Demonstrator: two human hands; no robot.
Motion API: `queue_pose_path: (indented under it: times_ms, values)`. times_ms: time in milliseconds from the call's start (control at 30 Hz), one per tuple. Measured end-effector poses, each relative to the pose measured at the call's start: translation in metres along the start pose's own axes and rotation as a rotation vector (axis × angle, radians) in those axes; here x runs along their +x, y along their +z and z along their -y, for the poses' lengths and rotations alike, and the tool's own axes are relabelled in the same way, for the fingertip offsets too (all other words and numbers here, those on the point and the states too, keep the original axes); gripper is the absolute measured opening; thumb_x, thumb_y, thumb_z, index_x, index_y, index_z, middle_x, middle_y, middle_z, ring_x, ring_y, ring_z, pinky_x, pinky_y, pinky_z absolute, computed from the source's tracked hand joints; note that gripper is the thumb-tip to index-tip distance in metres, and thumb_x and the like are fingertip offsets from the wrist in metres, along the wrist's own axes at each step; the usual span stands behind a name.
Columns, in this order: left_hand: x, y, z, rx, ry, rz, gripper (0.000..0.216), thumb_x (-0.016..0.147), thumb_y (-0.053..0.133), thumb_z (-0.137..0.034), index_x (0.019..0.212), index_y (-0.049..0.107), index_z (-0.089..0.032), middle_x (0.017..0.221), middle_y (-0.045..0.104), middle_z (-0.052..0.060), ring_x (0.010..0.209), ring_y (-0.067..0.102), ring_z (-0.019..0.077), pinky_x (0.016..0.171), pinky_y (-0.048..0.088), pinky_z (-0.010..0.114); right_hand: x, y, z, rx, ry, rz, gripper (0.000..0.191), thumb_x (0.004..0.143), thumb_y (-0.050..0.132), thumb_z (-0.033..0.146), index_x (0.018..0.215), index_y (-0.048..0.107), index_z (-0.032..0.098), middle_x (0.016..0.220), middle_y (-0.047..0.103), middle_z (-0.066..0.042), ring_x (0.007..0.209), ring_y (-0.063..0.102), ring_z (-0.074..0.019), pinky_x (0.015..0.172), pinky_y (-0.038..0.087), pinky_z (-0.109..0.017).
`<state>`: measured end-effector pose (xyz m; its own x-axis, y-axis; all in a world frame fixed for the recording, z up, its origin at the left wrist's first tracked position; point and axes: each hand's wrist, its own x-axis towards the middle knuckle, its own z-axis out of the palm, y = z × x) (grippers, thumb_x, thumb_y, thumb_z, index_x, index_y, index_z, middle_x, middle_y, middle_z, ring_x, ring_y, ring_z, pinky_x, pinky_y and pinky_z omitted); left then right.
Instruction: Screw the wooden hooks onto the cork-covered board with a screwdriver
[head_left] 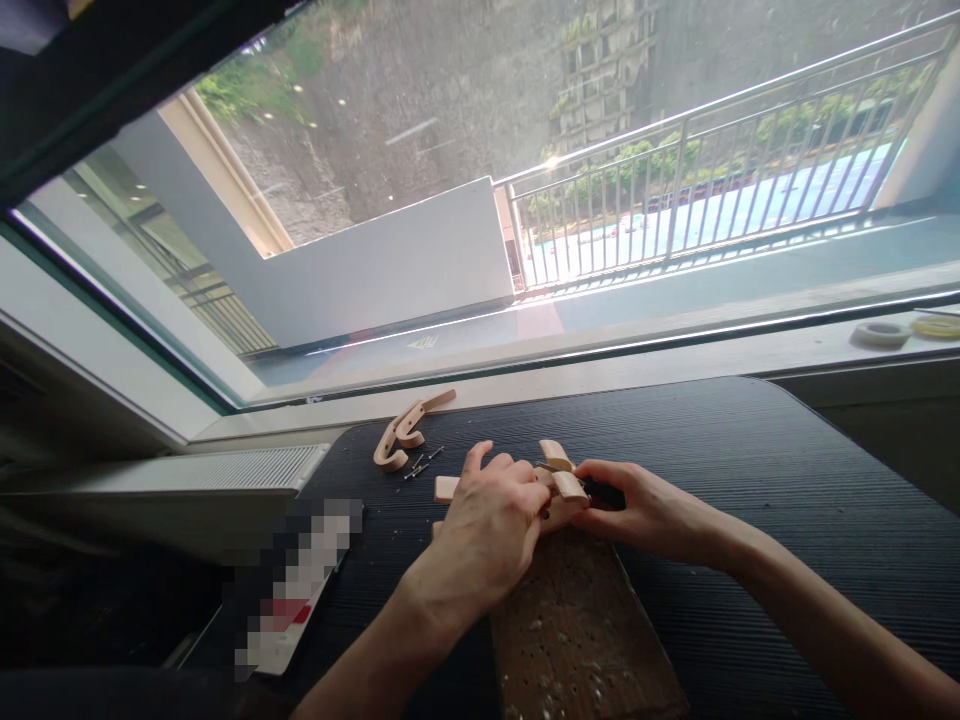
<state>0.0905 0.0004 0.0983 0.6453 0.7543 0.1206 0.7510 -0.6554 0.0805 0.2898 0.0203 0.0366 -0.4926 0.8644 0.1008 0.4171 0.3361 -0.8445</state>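
My left hand (pixel 499 510) is closed over pale curved wooden hooks, pressing them against the end of a brown wooden board (pixel 585 630). Their rounded ends, one at the back (pixel 555 454) and one nearer wooden hook end (pixel 571 488), stick out to the right of my fingers. My right hand (pixel 637 505) grips a black-handled tool (pixel 604 495), held low beside these ends. A thin metal part shows between them, but the tool's tip and exact kind are hidden. Two loose wooden hooks (pixel 390 445) lie beyond my left hand, with several screws (pixel 417 468) near them.
The dark table (pixel 750 480) has a rounded far edge against the window sill (pixel 600 375). A blurred-out flat item (pixel 300 590) lies on the left. Rolls of tape (pixel 880 334) rest on the sill at right. A radiator (pixel 247 470) stands on the left below the window.
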Motion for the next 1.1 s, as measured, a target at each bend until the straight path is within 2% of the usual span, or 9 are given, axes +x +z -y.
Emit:
queue_pose_path:
  times_ms: [233, 433, 700, 1100]
  values:
    - [0.011, -0.002, -0.001, 0.036, 0.042, 0.091, 0.021, 0.088, 0.043, -0.014, 0.084, 0.063, -0.02, 0.087, 0.061, 0.001, 0.086, 0.052, 0.0172, 0.106, 0.021, 0.049, 0.0, 0.001, 0.0, -0.009, -0.002, -0.016, 0.024, 0.08, 0.057, 0.037, 0.091, 0.064, 0.017, 0.078, 0.062, 0.002, 0.07, 0.053, -0.0133, 0.061, 0.039, -0.022]
    - [0.007, 0.007, 0.004, 0.019, 0.036, 0.047, 0.018, 0.086, 0.044, -0.013, 0.086, 0.061, -0.02, 0.09, 0.062, 0.001, 0.089, 0.051, 0.0176, 0.106, 0.022, 0.048, -0.001, 0.0, 0.002, 0.021, -0.008, 0.004, 0.023, 0.08, 0.057, 0.036, 0.093, 0.064, 0.018, 0.08, 0.063, 0.002, 0.073, 0.053, -0.0137, 0.063, 0.04, -0.021]
    - [0.006, 0.011, 0.005, -0.021, 0.033, 0.049, 0.019, 0.085, 0.044, -0.011, 0.088, 0.06, -0.02, 0.092, 0.062, 0.001, 0.09, 0.051, 0.0176, 0.105, 0.023, 0.045, 0.0, 0.002, 0.001, 0.039, -0.002, 0.012, 0.021, 0.081, 0.058, 0.034, 0.095, 0.064, 0.019, 0.081, 0.062, 0.003, 0.074, 0.052, -0.0132, 0.065, 0.04, -0.021]
    - [-0.004, 0.021, 0.006, -0.084, -0.031, -0.046, 0.016, 0.083, 0.044, -0.01, 0.087, 0.057, -0.019, 0.088, 0.062, 0.001, 0.086, 0.054, 0.0167, 0.105, 0.024, 0.044, 0.0, 0.0, 0.004, 0.038, -0.012, 0.009, 0.021, 0.082, 0.058, 0.034, 0.096, 0.065, 0.02, 0.08, 0.062, 0.004, 0.072, 0.052, -0.0123, 0.064, 0.039, -0.02]
